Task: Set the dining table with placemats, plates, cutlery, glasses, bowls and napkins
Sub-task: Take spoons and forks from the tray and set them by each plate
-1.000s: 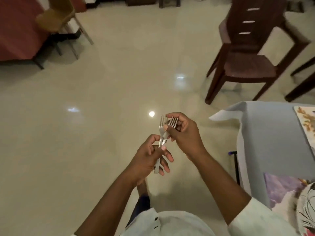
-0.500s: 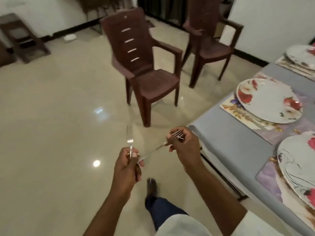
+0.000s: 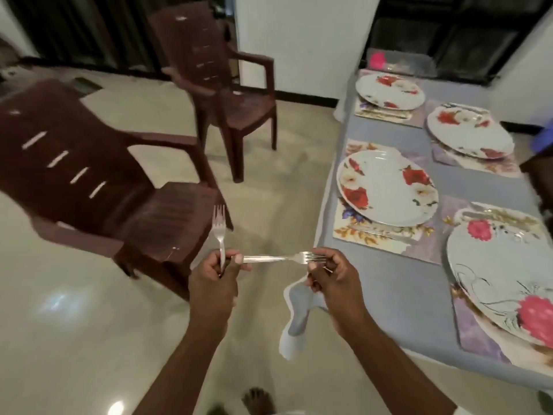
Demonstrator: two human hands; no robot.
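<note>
My left hand point(image 3: 213, 275) grips an upright steel fork point(image 3: 219, 227) by its handle, tines up. A second fork point(image 3: 269, 259) lies level between my hands: its handle end touches my left thumb and its tines sit in my right hand point(image 3: 332, 278). Both hands hover over the floor just left of the table's near corner. The table point(image 3: 398, 283) has a grey cloth and several floral plates, the nearest at right point(image 3: 496, 274) and another mid-left point(image 3: 387, 188), each on a floral placemat point(image 3: 377, 239).
Two dark brown plastic armchairs stand left of the table, one close point(image 3: 89, 181) and one farther back point(image 3: 224, 82). A corner of the cloth point(image 3: 294, 319) hangs under my right hand. My bare foot point(image 3: 257, 399) is on the glossy beige floor.
The view has swung right and closer, so more of the table shows. My hands have drawn apart, and the second fork now lies level between them.
</note>
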